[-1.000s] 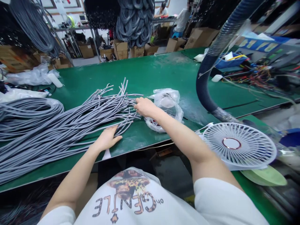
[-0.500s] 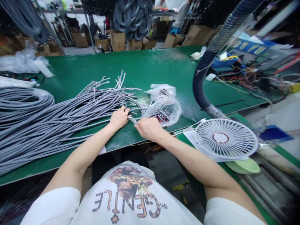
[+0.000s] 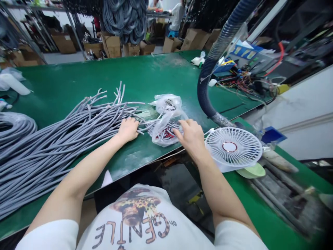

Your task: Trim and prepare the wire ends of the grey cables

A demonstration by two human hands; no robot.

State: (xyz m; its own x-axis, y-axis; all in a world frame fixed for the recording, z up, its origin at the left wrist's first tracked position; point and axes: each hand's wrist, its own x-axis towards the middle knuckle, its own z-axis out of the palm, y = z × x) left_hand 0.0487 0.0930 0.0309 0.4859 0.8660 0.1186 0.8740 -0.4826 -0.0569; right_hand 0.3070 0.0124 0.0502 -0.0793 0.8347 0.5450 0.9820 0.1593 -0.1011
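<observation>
A big bundle of grey cables (image 3: 62,135) lies across the green table (image 3: 156,76), its cut ends fanning out towards the middle. My left hand (image 3: 128,129) rests on the cable ends, fingers curled over them. A clear plastic bag (image 3: 166,118) with small red and white parts sits just right of the cable ends. My right hand (image 3: 191,136) lies on the bag's right side, fingers spread and reaching into it; whether it holds a part I cannot see.
A small white fan (image 3: 232,148) lies face up at the table's right corner. A dark ribbed hose (image 3: 208,80) curves down behind it. Coloured wires and tools (image 3: 247,83) clutter the far right. Cardboard boxes (image 3: 111,45) and people stand in the background.
My right hand left the cable ends and moved right onto the plastic bag. My left hand stayed on the cable ends. The view swung to the right.
</observation>
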